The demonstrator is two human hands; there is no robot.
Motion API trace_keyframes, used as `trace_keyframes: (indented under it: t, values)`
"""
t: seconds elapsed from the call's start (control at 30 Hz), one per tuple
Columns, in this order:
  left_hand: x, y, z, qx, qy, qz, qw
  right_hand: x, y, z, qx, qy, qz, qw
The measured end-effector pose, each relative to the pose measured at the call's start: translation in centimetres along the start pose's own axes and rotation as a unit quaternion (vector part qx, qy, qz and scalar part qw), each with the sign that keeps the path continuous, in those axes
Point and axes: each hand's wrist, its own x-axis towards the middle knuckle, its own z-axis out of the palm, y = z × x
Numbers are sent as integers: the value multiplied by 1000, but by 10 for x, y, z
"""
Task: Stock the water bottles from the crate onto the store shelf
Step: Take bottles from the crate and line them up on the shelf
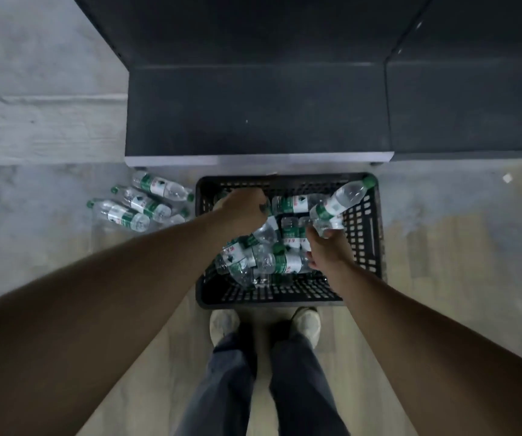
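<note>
A black slatted crate [367,234] stands on the floor at my feet, holding several clear water bottles [285,262] with green and white labels. My right hand [327,250] grips the base of one bottle [338,202], lifted and tilted with its green cap toward the crate's far right corner. My left hand [242,212] reaches down into the crate's far left part, fingers curled over a bottle whose green cap shows at its right side. The dark shelf [253,114] lies directly beyond the crate, its surface bare.
Three or so bottles [140,206] lie on the grey floor left of the crate. A second dark shelf section [473,102] adjoins on the right. My shoes [307,325] stand just behind the crate. A small white scrap [507,178] lies on the floor at right.
</note>
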Motion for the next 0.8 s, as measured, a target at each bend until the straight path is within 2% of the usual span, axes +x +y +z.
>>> trace_keyframes:
  t: [0.37, 0.5, 0.6, 0.67, 0.73, 0.8]
  values:
    - [105, -100, 130, 80, -57, 0, 995, 121, 105, 88, 33, 17, 79, 996]
    - [126, -127, 158, 95, -124, -10, 988, 152, 121, 105, 19, 4, 115, 993]
    - [134, -141, 171, 239, -169, 64, 954, 175, 127, 115, 46, 19, 165, 985]
    - [138, -151, 179, 365, -169, 132, 906, 185, 133, 120, 31, 38, 208, 977]
    - [141, -162, 185, 450, -152, 174, 863, 194, 142, 129, 48, -4, 234, 971]
    - [145, -172, 190, 475, -116, 203, 849, 199, 152, 138, 68, -37, 255, 964]
